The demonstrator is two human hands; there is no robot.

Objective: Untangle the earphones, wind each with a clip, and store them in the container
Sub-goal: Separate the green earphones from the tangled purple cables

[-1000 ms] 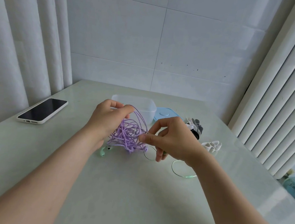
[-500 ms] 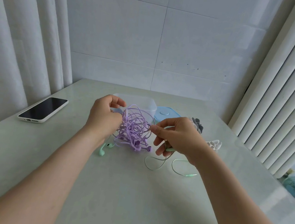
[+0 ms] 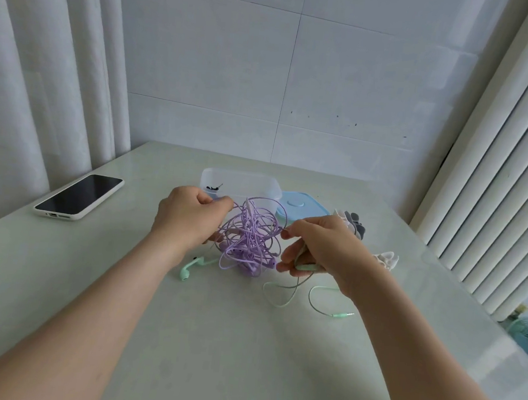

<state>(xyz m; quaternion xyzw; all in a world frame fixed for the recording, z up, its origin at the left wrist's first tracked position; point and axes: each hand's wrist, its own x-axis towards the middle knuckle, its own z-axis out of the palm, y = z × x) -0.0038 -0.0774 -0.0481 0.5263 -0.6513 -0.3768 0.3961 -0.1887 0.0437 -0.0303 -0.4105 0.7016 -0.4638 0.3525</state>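
Surface: pale glossy top (image 3: 228,340); both bare forearms reach over it from the near edge.
Mint-green earphones: cable (image 3: 279,298) lies in loose loops on the surface below the right hand, the plug to the right, one earbud to the left below the left wrist.
Right hand: (image 3: 319,249) thumb and forefinger pinch a purple strand at the right of the tangle; the lower fingers are curled round a mint-green piece.
Left hand: (image 3: 187,218) fingers curled, pinching a purple strand at the tangle's upper left.
Purple earphones: knotted bundle (image 3: 247,243) held between the two hands; whether its lower end touches the surface cannot be told.
White clip: (image 3: 386,260) on the surface just right of the right wrist.
Clips: grey and white pile (image 3: 354,225) behind the right hand, partly hidden by it.
Phone: (image 3: 79,196) screen dark, lying flat, well apart to the left.
Blue lid: (image 3: 300,207) flat beside the container, on its right.
Container: clear box (image 3: 242,182), open, behind the tangle, its near wall partly hidden by hands and cable; a small black item (image 3: 213,188) lies inside at the left.
Backdrop: tiled wall, with curtains on both sides.
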